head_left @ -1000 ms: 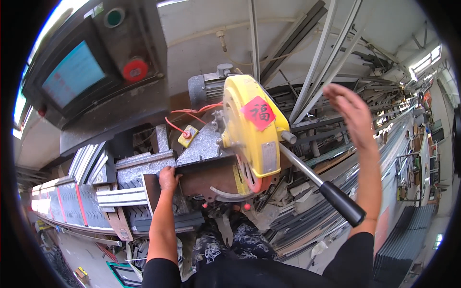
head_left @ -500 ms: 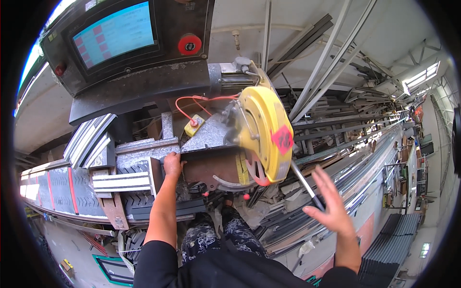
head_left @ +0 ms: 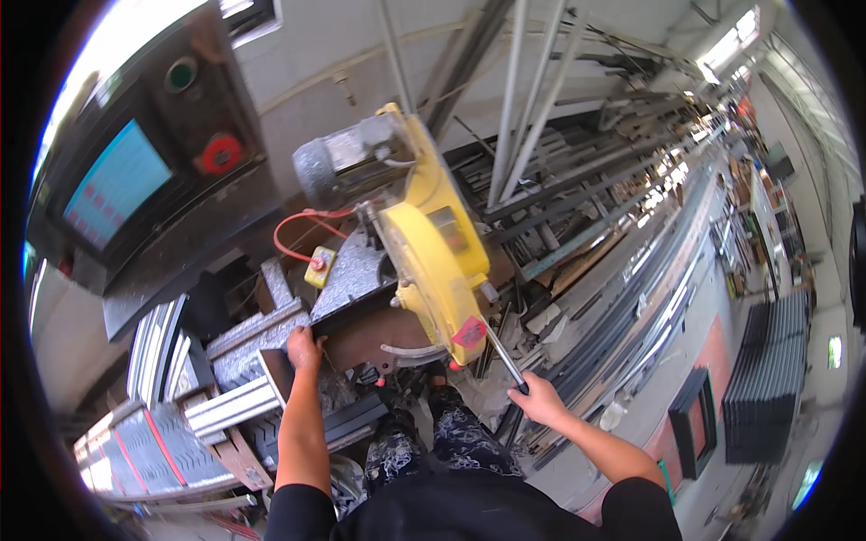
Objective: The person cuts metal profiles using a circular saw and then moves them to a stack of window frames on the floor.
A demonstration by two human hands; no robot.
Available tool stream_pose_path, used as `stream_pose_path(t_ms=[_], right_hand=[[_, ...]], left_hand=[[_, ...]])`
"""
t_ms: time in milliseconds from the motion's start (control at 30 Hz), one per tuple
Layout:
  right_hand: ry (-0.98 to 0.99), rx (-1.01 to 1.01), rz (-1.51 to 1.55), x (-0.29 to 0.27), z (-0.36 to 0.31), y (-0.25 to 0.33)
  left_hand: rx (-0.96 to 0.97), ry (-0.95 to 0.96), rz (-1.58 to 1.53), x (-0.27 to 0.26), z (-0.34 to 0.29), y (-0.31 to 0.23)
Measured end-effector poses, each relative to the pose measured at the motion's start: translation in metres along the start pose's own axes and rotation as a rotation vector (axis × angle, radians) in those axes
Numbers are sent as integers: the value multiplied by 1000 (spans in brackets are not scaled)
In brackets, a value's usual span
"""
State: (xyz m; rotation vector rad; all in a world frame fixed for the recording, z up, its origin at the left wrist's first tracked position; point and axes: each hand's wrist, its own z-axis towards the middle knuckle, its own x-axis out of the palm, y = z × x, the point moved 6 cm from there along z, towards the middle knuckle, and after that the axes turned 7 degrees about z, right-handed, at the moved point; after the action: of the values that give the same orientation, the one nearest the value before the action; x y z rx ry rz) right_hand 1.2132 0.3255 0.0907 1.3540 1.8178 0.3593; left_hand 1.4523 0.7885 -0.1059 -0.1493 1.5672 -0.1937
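Note:
A yellow circular saw head (head_left: 431,270) with a pink-red diamond tag stands over a brown saw table (head_left: 356,350). My right hand (head_left: 538,399) is closed around the black grip at the end of the saw's silver handle (head_left: 502,352). At the left side of the saw, my left hand (head_left: 305,349) is closed at the end of a dark metal profile (head_left: 361,307), which lies along the fence. The yellow housing hides the blade. Just left of my left hand sits a white-and-dark profile block (head_left: 236,405).
A dark control panel with a lit screen (head_left: 117,185) and a red button (head_left: 219,154) stands at the left. Beyond the fence is a yellow switch box (head_left: 319,267) on an orange cable. Long metal profiles (head_left: 622,316) lie along the right; dark stacked frames (head_left: 767,379) stand farther right.
My right hand, open and beside the handle before, has closed on its grip. My left hand keeps its place on the profile. The view has turned, shifting the panel and saw leftward.

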Motion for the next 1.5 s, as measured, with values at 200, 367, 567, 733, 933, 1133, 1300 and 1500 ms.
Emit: stream_pose_path(t_ms=[200, 367, 567, 733, 933, 1133, 1300, 1500], right_hand=[[-97, -95, -119, -1, 6, -17], [-94, -74, -141, 5, 10, -23], [-175, -177, -220, 18, 24, -45], [-179, -186, -171, 25, 30, -52], [-170, -145, -168, 30, 39, -66], [-209, -172, -241, 34, 39, -71], [-84, -124, -385, -36, -33, 58], [-83, -783, -663, -73, -76, 256]], left_hand=[[40, -37, -14, -3, -2, -12], [52, -10, -11, 0, 1, -10], [27, 5, -27, 5, 2, -2], [16, 40, 38, 2, 3, -4], [54, 28, 37, 0, 3, -10], [34, 63, 31, 5, -4, -6], [28, 58, 15, 7, 5, -14], [71, 98, 4, 4, -16, -10]])
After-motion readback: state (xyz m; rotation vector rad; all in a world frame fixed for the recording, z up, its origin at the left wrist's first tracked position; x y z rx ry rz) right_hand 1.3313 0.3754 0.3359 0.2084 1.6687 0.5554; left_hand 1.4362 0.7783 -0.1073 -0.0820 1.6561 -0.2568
